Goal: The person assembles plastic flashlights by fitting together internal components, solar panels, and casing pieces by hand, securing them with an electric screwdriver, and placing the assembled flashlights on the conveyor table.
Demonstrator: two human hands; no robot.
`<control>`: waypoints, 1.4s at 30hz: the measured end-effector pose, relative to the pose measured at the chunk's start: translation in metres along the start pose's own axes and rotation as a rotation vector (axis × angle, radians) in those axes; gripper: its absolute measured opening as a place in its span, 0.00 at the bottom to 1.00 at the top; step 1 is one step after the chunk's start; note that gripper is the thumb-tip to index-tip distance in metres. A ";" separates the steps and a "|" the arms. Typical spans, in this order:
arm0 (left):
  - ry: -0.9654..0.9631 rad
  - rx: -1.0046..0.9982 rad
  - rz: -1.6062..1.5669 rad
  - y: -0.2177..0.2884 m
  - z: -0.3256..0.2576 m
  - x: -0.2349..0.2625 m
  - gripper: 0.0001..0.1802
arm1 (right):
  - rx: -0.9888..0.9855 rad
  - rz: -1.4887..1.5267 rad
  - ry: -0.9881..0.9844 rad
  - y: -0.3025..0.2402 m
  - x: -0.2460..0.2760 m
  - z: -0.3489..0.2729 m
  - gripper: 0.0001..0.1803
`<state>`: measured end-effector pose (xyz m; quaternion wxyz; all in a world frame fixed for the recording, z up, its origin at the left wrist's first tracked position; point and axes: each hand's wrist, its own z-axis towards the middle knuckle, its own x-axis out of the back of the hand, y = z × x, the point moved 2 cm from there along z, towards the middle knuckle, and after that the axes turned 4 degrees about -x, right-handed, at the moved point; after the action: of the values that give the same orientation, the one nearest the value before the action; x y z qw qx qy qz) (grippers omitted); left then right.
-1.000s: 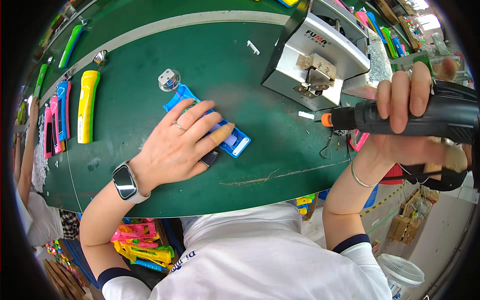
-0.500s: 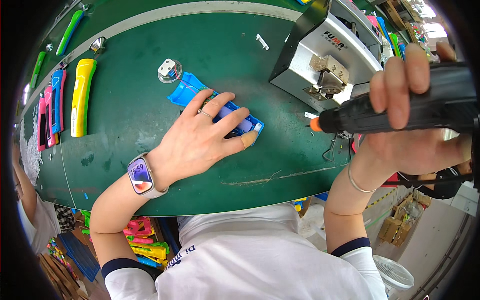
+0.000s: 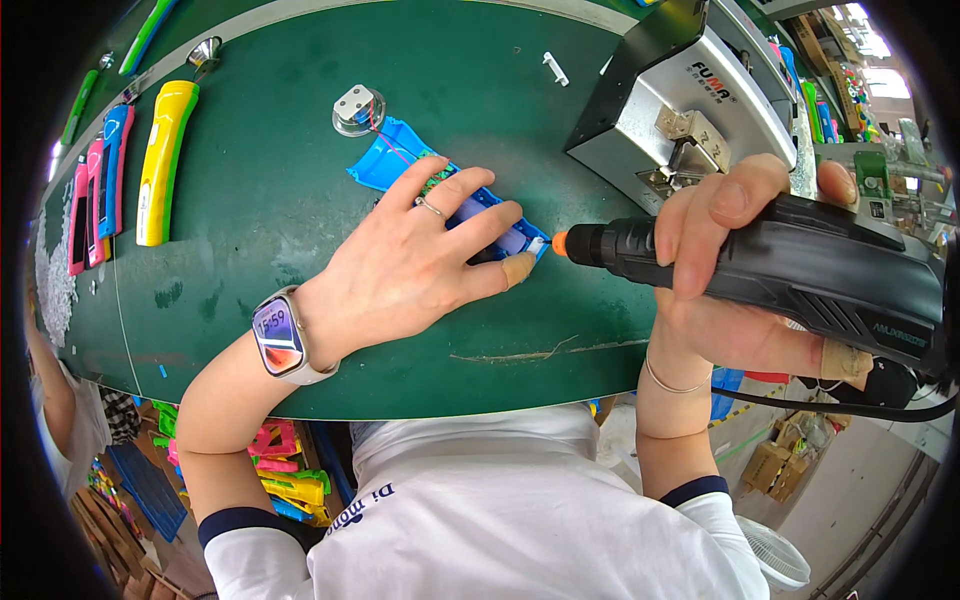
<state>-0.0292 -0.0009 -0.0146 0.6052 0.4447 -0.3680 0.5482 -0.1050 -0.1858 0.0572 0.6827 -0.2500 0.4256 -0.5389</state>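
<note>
My left hand [image 3: 395, 255] is curled over an open blue flashlight housing [image 3: 380, 162] and holds it on the table. A purple cylinder [image 3: 510, 240] and a green circuit board [image 3: 437, 180] show inside, partly hidden by my fingers. Thin wires run from its wide end to a round lamp head with a white back [image 3: 355, 108]. In my right hand [image 3: 715, 240] is a black electric screwdriver [image 3: 840, 285], held nearly level. Its orange nose [image 3: 560, 244] is at the housing's narrow end, beside a small white piece [image 3: 536, 246]. Whether the bit touches a screw is too small to tell.
A metal box-shaped machine [image 3: 640, 110] stands at the back right. One yellow flashlight body [image 3: 165, 165] and several pink and blue ones [image 3: 112, 170] lie at the left. A small white part [image 3: 554, 69] lies at the back. Another person's arm [image 3: 50, 380] shows far left.
My right hand has brought the screwdriver left and its nose to the housing's narrow end. My left hand stays on the housing. The whole view has shifted slightly.
</note>
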 end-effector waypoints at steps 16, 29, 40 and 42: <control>0.022 0.004 -0.001 -0.001 -0.002 -0.002 0.22 | -0.025 0.014 -0.103 0.003 0.003 0.000 0.52; 0.059 -0.004 -0.020 -0.001 0.000 -0.003 0.20 | 0.022 -0.021 -0.225 0.003 0.003 0.000 0.52; 0.073 -0.002 -0.019 -0.002 0.000 -0.004 0.19 | 0.019 -0.081 -0.225 0.009 -0.001 0.005 0.49; 0.074 -0.004 -0.014 -0.001 0.000 -0.004 0.19 | 0.020 -0.093 -0.222 0.011 -0.003 0.005 0.48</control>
<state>-0.0284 -0.0021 -0.0186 0.6229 0.4256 -0.3433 0.5594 -0.0954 -0.1809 0.0521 0.7022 -0.3208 0.3300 -0.5432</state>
